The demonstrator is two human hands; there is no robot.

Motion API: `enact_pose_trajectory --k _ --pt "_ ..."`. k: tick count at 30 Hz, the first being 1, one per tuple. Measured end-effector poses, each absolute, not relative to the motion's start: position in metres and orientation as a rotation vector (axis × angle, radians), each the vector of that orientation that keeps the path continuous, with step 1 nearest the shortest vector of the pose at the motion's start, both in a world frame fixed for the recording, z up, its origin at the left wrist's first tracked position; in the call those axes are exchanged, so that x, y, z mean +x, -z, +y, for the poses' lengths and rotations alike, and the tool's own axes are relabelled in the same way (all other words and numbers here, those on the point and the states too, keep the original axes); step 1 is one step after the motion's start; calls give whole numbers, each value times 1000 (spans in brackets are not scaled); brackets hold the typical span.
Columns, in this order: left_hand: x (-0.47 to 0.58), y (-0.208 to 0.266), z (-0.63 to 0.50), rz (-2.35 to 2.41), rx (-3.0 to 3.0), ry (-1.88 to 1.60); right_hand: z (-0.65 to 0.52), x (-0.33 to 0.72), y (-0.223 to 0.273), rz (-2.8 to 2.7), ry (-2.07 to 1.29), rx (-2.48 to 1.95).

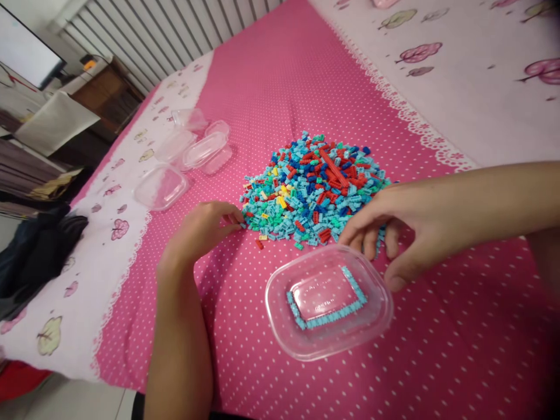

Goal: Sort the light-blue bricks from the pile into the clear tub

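A heap of small building bricks (301, 192) in light blue, red, green, dark blue and yellow lies on the pink bedspread. At its left edge is my left hand (207, 224), thumb and fingers pinched, with a small blue building brick showing at the tips. A clear plastic container (280, 332) stands in front of the heap. Inside it, light-blue bricks (332, 317) line three sides of the bottom. My right hand (398, 224) hovers by the container's right rim and the heap's edge, fingers curled and thumb apart; nothing shows in it.
Several clear plastic containers and lids (175, 146) lie on the bed to the left of the heap. A loose red brick (259, 244) rests near the heap's front edge. Dark clothing (39, 256) hangs at the bed's left side. Behind the bed stands a slatted rail (166, 29).
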State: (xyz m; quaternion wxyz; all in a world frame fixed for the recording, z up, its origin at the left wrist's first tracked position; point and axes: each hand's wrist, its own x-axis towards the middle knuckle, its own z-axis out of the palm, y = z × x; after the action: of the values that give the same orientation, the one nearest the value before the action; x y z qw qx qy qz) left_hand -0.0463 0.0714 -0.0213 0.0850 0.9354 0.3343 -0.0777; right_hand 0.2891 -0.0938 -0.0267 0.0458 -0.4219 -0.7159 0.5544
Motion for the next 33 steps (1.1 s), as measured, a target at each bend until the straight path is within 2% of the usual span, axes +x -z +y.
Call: enact_pose_trajectory --k 7,15,19,33 --pt "-36 1 54 753 2861 -178 -93 293 30 -2048 -1773 -1270" --pt "20 -15 -44 451 3176 -609 -93 290 15 -2097 -1759 -1275" --pt "36 -1 -65 314 3292 -410 -94 290 15 -2119 -1751 -1234" --pt "49 8 -75 327 3500 -304 -94 292 14 -2199 -1602 -1285"
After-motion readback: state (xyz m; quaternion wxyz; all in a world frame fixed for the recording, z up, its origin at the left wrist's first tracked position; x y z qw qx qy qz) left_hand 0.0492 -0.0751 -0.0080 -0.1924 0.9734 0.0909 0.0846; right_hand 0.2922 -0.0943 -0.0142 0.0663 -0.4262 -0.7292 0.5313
